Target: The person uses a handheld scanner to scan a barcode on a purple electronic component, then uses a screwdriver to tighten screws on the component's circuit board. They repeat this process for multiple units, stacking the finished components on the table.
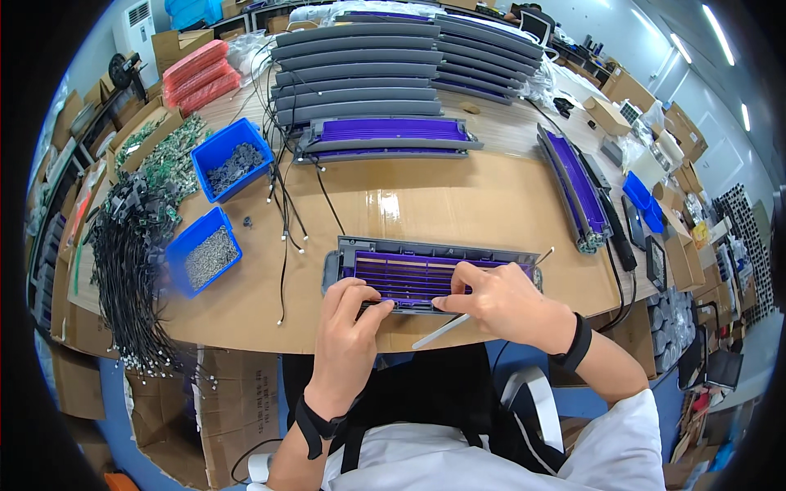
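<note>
Along the near edge of the table [503,123]: the purple-slatted housing [405,278] lay lengthwise beyond both hands, probably for easy reach.
Left hand [348,327]: fingertips touched its near rim, I judged to steady it; pinch unclear.
Right hand [499,299]: bent fingers met that rim farther right; I couldn't tell their grip.

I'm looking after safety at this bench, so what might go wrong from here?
The left hand and right hand work on the purple-and-grey housing. One of the loose black cables ends near its far edge and might get caught. The cable bundle hangs over the table's edge at left, so it could snag or slide off. The lower blue bin is open; a knock could spill its small parts.
</note>
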The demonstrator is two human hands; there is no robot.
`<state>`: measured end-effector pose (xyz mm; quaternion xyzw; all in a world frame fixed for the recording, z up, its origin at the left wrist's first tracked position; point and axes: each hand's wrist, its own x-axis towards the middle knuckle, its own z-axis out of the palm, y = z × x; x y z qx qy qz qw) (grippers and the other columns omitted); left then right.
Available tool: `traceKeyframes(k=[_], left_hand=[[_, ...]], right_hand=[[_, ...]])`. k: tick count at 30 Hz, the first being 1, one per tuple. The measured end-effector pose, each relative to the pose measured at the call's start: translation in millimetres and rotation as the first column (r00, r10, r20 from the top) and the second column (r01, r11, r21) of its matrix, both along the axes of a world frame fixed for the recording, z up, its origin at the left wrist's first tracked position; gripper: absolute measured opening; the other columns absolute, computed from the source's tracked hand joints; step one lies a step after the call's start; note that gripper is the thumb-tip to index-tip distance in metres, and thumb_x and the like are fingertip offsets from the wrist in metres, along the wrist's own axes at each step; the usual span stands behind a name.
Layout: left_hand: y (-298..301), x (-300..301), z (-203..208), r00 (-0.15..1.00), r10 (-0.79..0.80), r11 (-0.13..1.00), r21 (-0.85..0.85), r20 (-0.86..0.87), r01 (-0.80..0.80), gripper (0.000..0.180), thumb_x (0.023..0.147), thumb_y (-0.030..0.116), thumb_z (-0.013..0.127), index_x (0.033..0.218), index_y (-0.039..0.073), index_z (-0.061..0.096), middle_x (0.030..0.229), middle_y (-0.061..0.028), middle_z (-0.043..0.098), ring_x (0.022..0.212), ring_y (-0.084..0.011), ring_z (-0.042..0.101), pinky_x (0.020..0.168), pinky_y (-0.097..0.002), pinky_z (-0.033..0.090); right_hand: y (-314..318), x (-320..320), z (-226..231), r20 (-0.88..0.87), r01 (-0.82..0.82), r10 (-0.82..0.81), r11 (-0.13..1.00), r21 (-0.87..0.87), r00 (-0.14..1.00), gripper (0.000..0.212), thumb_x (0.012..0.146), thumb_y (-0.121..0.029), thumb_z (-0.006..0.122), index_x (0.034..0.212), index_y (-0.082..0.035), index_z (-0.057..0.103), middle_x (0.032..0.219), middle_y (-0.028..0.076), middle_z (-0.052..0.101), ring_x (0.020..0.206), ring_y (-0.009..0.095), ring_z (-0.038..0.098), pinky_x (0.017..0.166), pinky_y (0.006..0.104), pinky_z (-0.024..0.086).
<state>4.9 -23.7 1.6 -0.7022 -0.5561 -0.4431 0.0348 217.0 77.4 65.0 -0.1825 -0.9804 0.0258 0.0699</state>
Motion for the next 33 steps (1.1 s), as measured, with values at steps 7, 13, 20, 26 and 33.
traceKeyframes(k=[7,13,20,26,33], left_hand=[[11,32,-1,0.984,-0.131,0.990,-0.029,0.120,0.135,0.032,0.065,-0.011,0.068,0.094,0.000,0.069,0.085,-0.0098,0.057,0.086,-0.0287,0.056,0.073,-0.0369,0.048],[13,34,-3,0.987,-0.118,0.990,-0.062,0.109,0.126,0.032,0.070,-0.009,0.066,0.096,0.006,0.074,0.077,-0.0065,0.051,0.076,-0.0239,0.052,0.066,-0.0336,0.045],[14,37,7,0.994,-0.108,0.985,-0.138,-0.029,0.103,0.038,0.069,-0.001,0.067,0.104,0.014,0.074,0.080,-0.0051,0.046,0.078,-0.0229,0.049,0.067,-0.0344,0.043],[18,37,4,0.995,-0.096,0.988,-0.126,-0.006,0.094,0.039,0.069,-0.005,0.067,0.101,0.014,0.076,0.079,-0.0053,0.046,0.078,-0.0236,0.048,0.068,-0.0343,0.043],[17,33,4,0.994,-0.112,0.983,-0.145,-0.009,0.110,0.038,0.071,-0.005,0.065,0.103,0.014,0.075,0.081,-0.0056,0.046,0.080,-0.0238,0.049,0.070,-0.0346,0.043]], right_hand=[[-1,9,-5,-0.067,0.026,-0.026,1.000,0.000,0.997,0.030,0.075,-0.003,0.067,0.103,-0.012,0.073,0.089,0.008,0.059,0.067,0.025,0.065,0.054,0.0364,0.053],[6,44,12,0.040,0.070,-0.065,0.989,-0.130,0.997,0.035,0.072,0.000,0.070,0.104,-0.014,0.073,0.093,0.007,0.061,0.068,0.027,0.064,0.056,0.0393,0.052],[1,50,5,0.026,0.066,-0.064,0.992,-0.103,0.998,0.035,0.074,0.000,0.068,0.105,-0.015,0.073,0.091,0.008,0.060,0.067,0.027,0.063,0.056,0.0390,0.051],[0,49,8,0.002,0.119,-0.120,0.990,-0.080,0.993,0.036,0.074,0.002,0.066,0.106,-0.014,0.072,0.090,0.010,0.059,0.068,0.029,0.063,0.057,0.0403,0.051],[1,52,3,-0.001,0.135,-0.140,0.959,-0.248,0.990,0.037,0.073,0.004,0.065,0.105,-0.014,0.072,0.091,0.011,0.059,0.074,0.031,0.064,0.059,0.0435,0.050]])
